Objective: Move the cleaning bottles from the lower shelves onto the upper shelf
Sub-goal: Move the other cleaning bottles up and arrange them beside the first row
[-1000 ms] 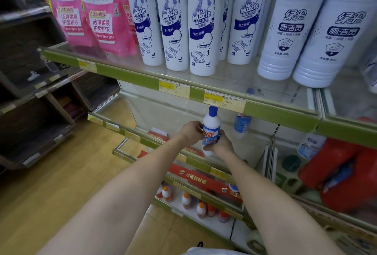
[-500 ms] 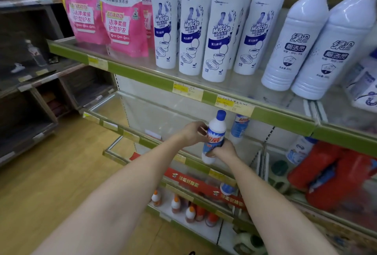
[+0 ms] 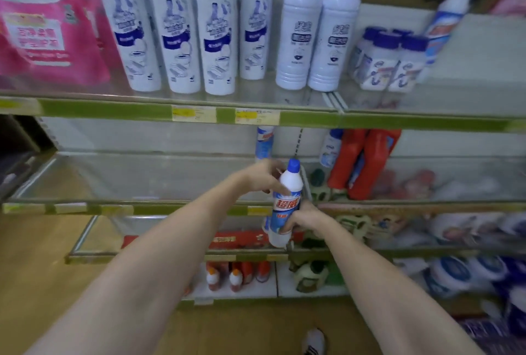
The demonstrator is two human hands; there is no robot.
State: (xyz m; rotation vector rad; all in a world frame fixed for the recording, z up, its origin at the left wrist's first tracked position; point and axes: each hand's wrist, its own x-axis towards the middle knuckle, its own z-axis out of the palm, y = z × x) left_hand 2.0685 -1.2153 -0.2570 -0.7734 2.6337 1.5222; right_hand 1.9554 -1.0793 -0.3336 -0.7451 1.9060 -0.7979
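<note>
Fingers (image 3: 280, 182) of the left hand (image 3: 263, 177) are curled round the shoulder of a blue-capped cleaning bottle (image 3: 284, 206); fingers of the right hand (image 3: 303, 216) are wrapped round its lower body. The bottle is held by both, tilted slightly right, in front of the middle shelf's green edge (image 3: 176, 209) and below the upper shelf (image 3: 284, 117).

Upper shelf, left to right:
- Pink refill pouches (image 3: 42, 27), far left, blurred.
- Four tall white toilet-cleaner bottles (image 3: 196, 30), set side by side.
- Two pale lavender bottles (image 3: 318, 30), touching.
- Squat purple-capped bottles (image 3: 390, 61), grouped.
- One blue-capped bottle (image 3: 447, 19), leaning against a grey box (image 3: 478, 64).

Middle shelf:
- One blue-and-white bottle (image 3: 264, 141), far, behind the left hand.
- A further white bottle (image 3: 330, 147), beside red jugs (image 3: 364, 161) to the right.

Lower shelves:
- Small orange-capped bottles (image 3: 233, 278), lowest level, beneath the held bottle.
- Blue-lidded tubs (image 3: 455, 272), to the right, blurred.

A shoe (image 3: 313, 342) is seen on the wooden floor, near the bottom edge.
</note>
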